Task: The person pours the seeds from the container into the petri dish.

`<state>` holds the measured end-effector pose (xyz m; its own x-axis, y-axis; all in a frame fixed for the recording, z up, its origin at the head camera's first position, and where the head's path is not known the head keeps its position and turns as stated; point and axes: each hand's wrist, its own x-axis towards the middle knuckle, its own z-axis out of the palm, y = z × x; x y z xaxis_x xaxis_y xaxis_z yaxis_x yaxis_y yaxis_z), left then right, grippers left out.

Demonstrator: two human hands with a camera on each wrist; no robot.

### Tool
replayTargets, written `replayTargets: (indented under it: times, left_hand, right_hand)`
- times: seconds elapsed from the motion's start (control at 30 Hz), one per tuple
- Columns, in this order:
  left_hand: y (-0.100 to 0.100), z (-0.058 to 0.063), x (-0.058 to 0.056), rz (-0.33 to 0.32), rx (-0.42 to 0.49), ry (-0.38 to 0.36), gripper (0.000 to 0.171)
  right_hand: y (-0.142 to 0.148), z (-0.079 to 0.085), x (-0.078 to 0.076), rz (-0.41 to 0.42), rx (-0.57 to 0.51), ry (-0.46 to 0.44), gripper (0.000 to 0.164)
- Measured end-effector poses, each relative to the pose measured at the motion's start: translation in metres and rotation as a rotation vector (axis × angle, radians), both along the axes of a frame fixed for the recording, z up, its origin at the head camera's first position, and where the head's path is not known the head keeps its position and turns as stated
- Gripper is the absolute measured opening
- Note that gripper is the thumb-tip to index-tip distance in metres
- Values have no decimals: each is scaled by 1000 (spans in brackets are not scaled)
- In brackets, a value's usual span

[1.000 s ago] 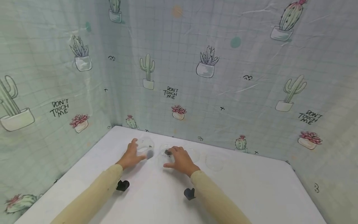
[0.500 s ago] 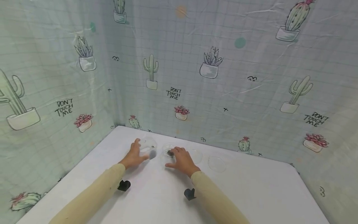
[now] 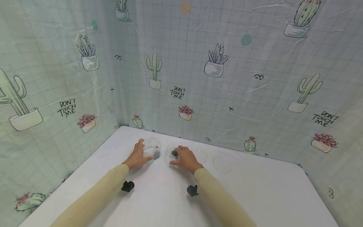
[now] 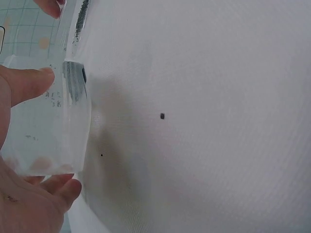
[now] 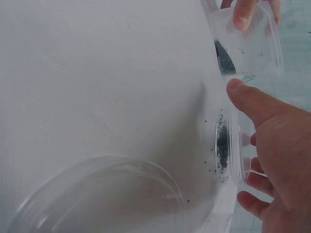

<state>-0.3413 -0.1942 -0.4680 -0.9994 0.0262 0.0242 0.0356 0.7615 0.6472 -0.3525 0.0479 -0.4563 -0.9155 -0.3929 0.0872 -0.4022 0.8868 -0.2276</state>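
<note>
My left hand grips a clear, tilted plastic tub, thumb on one wall and fingers round the other side. Dark granules have gathered in its lower corner, with a few specks stuck to the walls. To its right, my right hand holds a clear petri dish on the table, thumb at one side of the rim and fingertips at the other. A layer of dark granules lies in that dish. Its rim shows several clear edges, so a second dish or lid may be stacked with it; I cannot tell.
Two more clear round dishes or lids lie on the white table: one behind the right hand, another farther right. Stray granules dot the tabletop. A cactus-print curtain hangs behind and at the left.
My right thumb has drawn in toward the petri dish, narrowing the right hand's span. The left hand keeps its grip on the tub. The head view has shifted slightly.
</note>
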Motion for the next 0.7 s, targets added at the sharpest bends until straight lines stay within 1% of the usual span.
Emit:
replayTargets:
  times: [0.13,0.33,0.53,0.7]
  left_hand:
    - [-1,-3,0,0,-8,-4,96]
    - [0,-3,0,1,8,-7,95]
    - [0,-4,0,-5,-4,-8,94]
    - [-1,-2,-1,-3,-4,-2,94]
  right_hand:
    - [-2,0,-1,-5,13,-14,69]
    - [-3,-1,-5,-3,15,-29,68]
    - [-4,-3,-8,-14,11,-61,66]
    - [-5,-2,-11,-19,14,-46,64]
